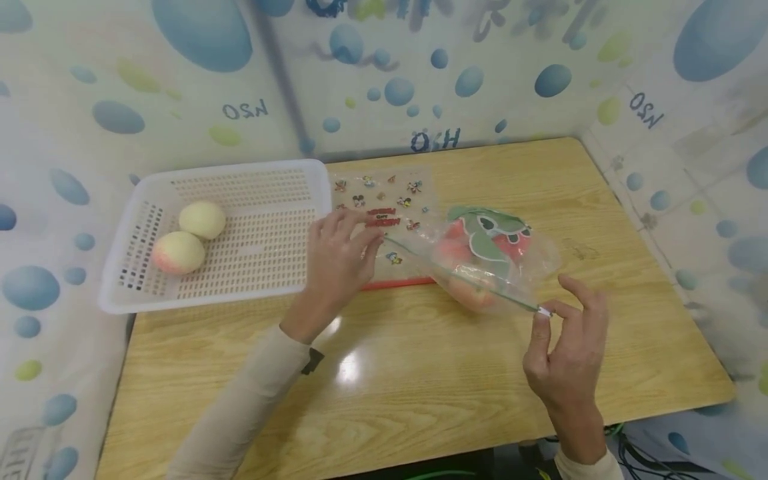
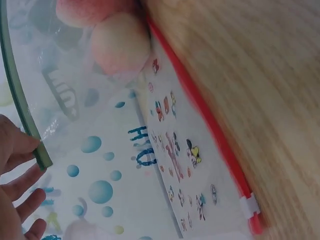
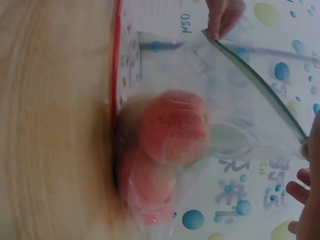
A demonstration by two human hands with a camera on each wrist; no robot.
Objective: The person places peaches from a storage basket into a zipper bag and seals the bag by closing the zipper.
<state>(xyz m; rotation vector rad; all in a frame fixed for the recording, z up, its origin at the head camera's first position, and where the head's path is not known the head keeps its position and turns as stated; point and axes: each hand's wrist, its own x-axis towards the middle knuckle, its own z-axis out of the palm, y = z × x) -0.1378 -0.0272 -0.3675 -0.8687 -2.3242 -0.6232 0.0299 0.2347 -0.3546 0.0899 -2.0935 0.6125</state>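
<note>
A clear zip bag [image 1: 543, 257] with a green zip strip and a green cartoon print holds several pinkish peaches [image 3: 175, 127] on the table. My left hand [image 1: 342, 257] pinches the left end of the green strip [image 2: 22, 105] between thumb and finger. At the strip's other end, my right hand [image 1: 570, 340] pinches the corner by the white slider [image 1: 544, 311], its other fingers spread apart. Between the two hands the strip is stretched in a slanting line, raised above the peaches. Beneath the left hand lies a second clear bag [image 1: 384, 193] with small cartoon prints and a red zip [image 2: 210, 125].
A white plastic basket [image 1: 264, 250] stands at the left of the wooden table [image 1: 420, 387], with two pale peaches [image 1: 203, 220] in its left part. A patterned sheet [image 1: 384, 80] covers the wall behind. Dark cables [image 1: 636, 453] hang beyond the table's front right edge.
</note>
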